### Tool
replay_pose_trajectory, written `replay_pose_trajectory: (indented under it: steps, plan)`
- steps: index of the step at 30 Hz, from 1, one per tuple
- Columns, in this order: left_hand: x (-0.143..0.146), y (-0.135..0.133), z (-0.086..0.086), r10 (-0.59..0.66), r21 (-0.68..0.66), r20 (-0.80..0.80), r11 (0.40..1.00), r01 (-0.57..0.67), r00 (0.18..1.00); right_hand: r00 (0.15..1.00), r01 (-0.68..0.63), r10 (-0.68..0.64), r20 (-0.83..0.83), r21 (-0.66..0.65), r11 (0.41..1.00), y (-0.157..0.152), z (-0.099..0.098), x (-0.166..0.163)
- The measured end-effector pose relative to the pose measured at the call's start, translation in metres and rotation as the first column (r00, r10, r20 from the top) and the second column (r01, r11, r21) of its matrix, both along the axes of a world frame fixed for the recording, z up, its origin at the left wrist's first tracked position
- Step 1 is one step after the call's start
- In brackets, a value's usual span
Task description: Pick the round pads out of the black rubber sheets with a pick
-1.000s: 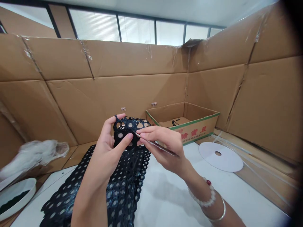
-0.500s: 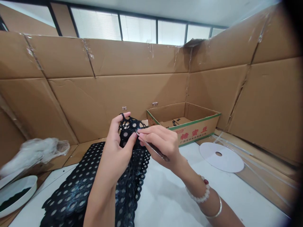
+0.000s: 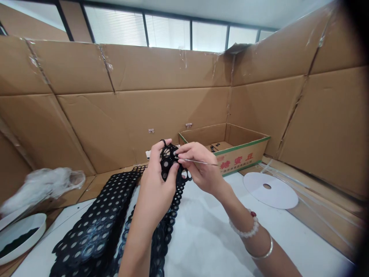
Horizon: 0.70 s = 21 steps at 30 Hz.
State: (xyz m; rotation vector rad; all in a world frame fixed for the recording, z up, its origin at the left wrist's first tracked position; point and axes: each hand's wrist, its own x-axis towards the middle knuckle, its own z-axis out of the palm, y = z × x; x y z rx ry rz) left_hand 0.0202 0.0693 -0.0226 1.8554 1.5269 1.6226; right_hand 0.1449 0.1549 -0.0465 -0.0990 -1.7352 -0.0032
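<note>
My left hand grips a gathered part of black openwork fabric with round dots, its raised index finger hooked through a loop and the thumb pressing the front. In my right hand is a slim, flat metal tool that looks like tweezers. Its tip meets the fabric close to my left thumb; exactly what it touches there is too small to tell. The fabric hangs from my left hand towards the table. Left of my forearm lies a folded stack of dotted black fabric.
A cardboard box with green edging stands behind my right hand, small black rings inside. A white disc lies at the right. At the left are a white bowl with dark contents and clear plastic. Cardboard walls surround the white table.
My left hand has moved right with the fabric, uncovering a strip of table beside the stack. The tool in my right hand has turned from slanting down to nearly level.
</note>
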Motion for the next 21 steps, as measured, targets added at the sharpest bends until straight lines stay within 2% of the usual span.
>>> replay_pose_trajectory:
  steps: [4,7,9,12,14,16,19,21]
  plan:
    - [0.005,0.001,-0.001,-0.123,0.006,0.170,0.992,0.124,0.978,0.996,0.001,0.011,-0.087,0.127,0.992,-0.001,0.001,0.006]
    - [0.008,-0.005,0.001,-0.188,-0.019,0.182,0.981,0.194,0.965,0.987,-0.041,0.065,-0.146,0.159,0.986,-0.005,-0.005,0.006]
    - [0.010,-0.011,0.004,-0.217,-0.053,0.182,0.972,0.230,0.959,0.961,-0.098,0.115,-0.253,0.079,0.992,-0.009,-0.008,0.004]
    - [0.012,-0.018,0.005,-0.216,-0.105,0.165,0.966,0.235,0.962,0.903,-0.114,0.031,-0.428,-0.169,0.979,-0.015,-0.005,0.004]
    - [0.013,-0.018,0.004,-0.233,-0.125,0.144,0.960,0.251,0.962,0.876,-0.138,-0.035,-0.481,-0.321,0.937,-0.014,0.000,0.006]
    - [0.015,-0.014,0.000,-0.276,-0.135,0.137,0.946,0.294,0.951,0.870,-0.216,-0.022,-0.492,-0.422,0.880,-0.006,0.005,0.010]
    - [0.014,-0.008,-0.004,-0.296,-0.129,0.095,0.943,0.307,0.950,0.843,-0.307,0.008,-0.537,-0.470,0.828,0.016,0.009,0.022]
    - [0.010,-0.008,-0.003,-0.281,-0.141,0.085,0.946,0.291,0.956,0.781,-0.276,-0.078,-0.619,-0.455,0.847,0.034,0.009,0.036]
